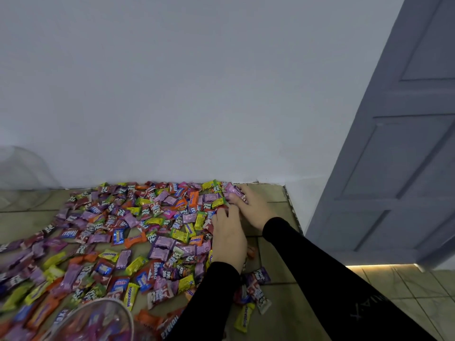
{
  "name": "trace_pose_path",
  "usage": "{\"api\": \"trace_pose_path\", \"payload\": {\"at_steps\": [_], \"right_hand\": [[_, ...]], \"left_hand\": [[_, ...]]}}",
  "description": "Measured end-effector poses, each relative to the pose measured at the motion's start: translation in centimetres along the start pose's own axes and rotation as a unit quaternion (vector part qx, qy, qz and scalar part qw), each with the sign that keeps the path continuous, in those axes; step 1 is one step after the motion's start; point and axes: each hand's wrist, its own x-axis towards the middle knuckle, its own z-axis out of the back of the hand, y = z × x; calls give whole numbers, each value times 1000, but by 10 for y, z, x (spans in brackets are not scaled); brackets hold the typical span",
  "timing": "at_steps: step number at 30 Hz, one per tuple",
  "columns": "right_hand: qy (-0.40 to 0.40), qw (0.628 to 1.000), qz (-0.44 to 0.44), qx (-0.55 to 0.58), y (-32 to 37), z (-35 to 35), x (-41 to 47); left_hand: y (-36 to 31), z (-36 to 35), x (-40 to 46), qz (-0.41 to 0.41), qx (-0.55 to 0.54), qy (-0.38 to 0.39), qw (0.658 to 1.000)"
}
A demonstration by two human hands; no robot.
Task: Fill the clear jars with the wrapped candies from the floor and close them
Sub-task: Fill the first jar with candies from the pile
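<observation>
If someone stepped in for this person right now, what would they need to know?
Left hand: flat on the spread of colourful wrapped candies on the tiled floor, fingers straight.
Right hand: gripping a few purple-wrapped candies near the wall.
Clear plastic jar: bottom left, open, some candies inside. Another clear container stands far left, blurred.
Left: nearly all candies to gather, jars to close.

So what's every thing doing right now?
Wrapped candies: spread over the floor, wrapped.
Near jar: open, candies inside.
Far jar: by the wall, looks empty.
Left hand: flat on the candies.
Right hand: fingers curled round pink candies.
Door: ajar.
</observation>
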Motion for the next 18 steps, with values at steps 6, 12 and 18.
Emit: {"api": "trace_pose_path", "payload": {"at_steps": [6, 12, 18], "right_hand": [[-58, 990, -17, 127, 11, -7, -9], [-70, 973, -28, 217, 28, -11, -18], [-123, 956, -15, 267, 54, -5, -34]], "left_hand": [[-2, 24, 1, -1, -42, -18, 999], [-4, 41, 1, 9, -68, -47, 996], [-23, 67, -2, 16, -120, -72, 990]]}}
